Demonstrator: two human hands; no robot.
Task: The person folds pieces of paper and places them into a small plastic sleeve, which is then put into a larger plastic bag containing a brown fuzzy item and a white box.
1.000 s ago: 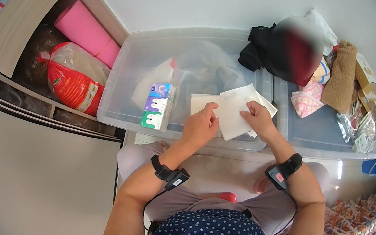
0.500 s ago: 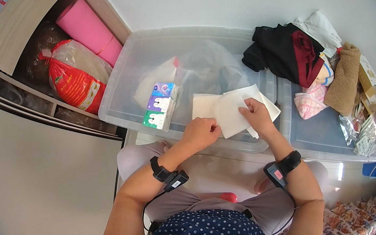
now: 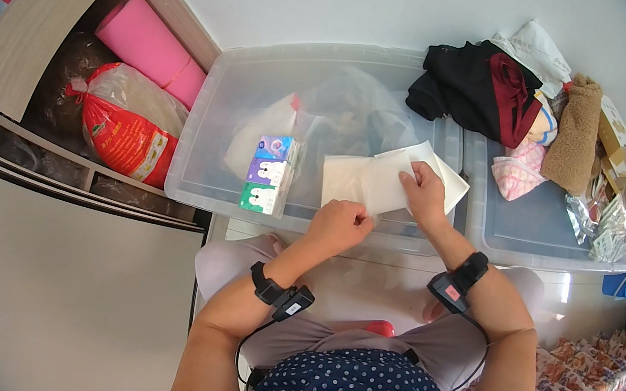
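Note:
My right hand [image 3: 424, 194] is closed, thumb against fingers, on a folded white sheet [image 3: 386, 183] that looks like paper or thin cloth. More off-white sheets [image 3: 447, 183] lie under and beside it on the lid of a clear plastic storage box [image 3: 300, 222]. At the near edge of these sheets, my left hand [image 3: 339, 225] is closed in a pinch. Something thin and see-through shows by its fingertips, but what it holds I cannot make out. A bundle of small tissue packs [image 3: 267, 174] in blue, purple and green lies to the left.
A second clear box [image 3: 524, 222] on the right bears black and maroon clothing [image 3: 475, 90], a brown fluffy roll [image 3: 574, 136], a pink checked cloth [image 3: 517, 170] and silver packets [image 3: 605, 232]. An open cabinet at left holds a pink roll [image 3: 151, 48] and a red-and-clear bag [image 3: 130, 123].
My right hand has moved slightly down and left, swinging the upper white sheet flatter over the others. My left hand has shifted a little toward me and right.

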